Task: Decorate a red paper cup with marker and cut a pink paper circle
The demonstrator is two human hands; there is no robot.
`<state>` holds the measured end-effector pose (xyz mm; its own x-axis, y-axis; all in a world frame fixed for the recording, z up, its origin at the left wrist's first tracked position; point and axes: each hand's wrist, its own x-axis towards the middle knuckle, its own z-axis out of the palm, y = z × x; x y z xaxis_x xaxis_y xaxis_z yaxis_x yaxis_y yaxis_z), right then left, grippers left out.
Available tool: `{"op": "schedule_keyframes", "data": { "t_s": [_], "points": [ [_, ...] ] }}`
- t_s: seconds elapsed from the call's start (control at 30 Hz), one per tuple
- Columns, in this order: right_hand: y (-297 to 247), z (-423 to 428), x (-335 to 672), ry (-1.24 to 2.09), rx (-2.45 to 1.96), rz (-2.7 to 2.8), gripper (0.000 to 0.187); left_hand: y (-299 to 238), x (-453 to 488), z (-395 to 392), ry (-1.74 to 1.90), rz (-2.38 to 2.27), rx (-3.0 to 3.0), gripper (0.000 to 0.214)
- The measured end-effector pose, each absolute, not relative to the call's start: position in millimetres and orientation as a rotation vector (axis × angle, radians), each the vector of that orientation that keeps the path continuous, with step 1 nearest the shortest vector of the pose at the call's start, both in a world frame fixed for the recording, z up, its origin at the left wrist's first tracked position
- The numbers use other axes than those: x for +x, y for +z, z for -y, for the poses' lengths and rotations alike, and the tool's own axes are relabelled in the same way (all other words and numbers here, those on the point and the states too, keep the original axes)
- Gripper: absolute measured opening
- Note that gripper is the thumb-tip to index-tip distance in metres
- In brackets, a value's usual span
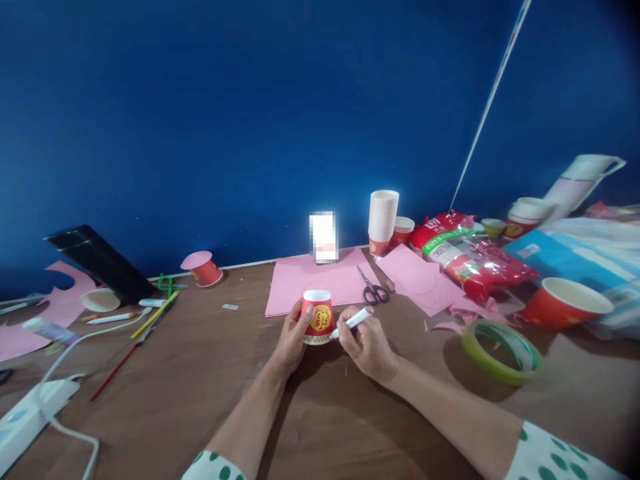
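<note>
A red paper cup [320, 320] with a yellow emblem is upside down in the middle of the view, its white base upward. My left hand [293, 337] grips its left side, thumb across the front. A zigzag line runs along the white band near the cup's rim. In my right hand [367, 343] is a white marker [355, 321], held like a pen. The marker's tip points left and meets, or nearly meets, the lower right of the cup. Behind the cup lie pink paper sheets [290, 287] and dark-handled scissors [375, 293].
Left are a pink-topped cup [204, 272], a black cylinder [100, 260], pens and a power strip [35, 413] with its cable. Right are stacked cups [383, 220], a red cup package [470, 253], a tape roll [467, 343] and a large cup [550, 313]. A blue wall [250, 120] stands behind.
</note>
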<state>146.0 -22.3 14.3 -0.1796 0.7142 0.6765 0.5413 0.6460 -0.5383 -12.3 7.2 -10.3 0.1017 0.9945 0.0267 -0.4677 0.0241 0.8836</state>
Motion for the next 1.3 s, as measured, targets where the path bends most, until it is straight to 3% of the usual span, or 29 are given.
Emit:
{"op": "schedule_keyframes", "data": {
  "t_s": [0.37, 0.6, 0.83, 1.3],
  "points": [
    [14.1, 27.2, 143.3, 0.223, -0.959, 1.881, 0.016, -9.3, -8.8, -4.8, 1.339, -0.802, 0.945, 0.034],
    [12.8, 26.2, 143.3, 0.207, -0.962, 1.889, 0.017, -15.0, -14.0, -8.9, 1.324, -0.878, 1.005, 0.049],
    [13.3, 26.0, 143.4, 0.239, -0.974, 1.891, 0.018, -12.9, -12.7, -6.4, 1.32, -0.817, 1.004, 0.037],
    [14.1, 25.6, 143.0, 0.222, -0.982, 1.893, 0.017, -11.7, -11.6, -6.1, 1.302, -0.797, 0.997, 0.035]
  ]
}}
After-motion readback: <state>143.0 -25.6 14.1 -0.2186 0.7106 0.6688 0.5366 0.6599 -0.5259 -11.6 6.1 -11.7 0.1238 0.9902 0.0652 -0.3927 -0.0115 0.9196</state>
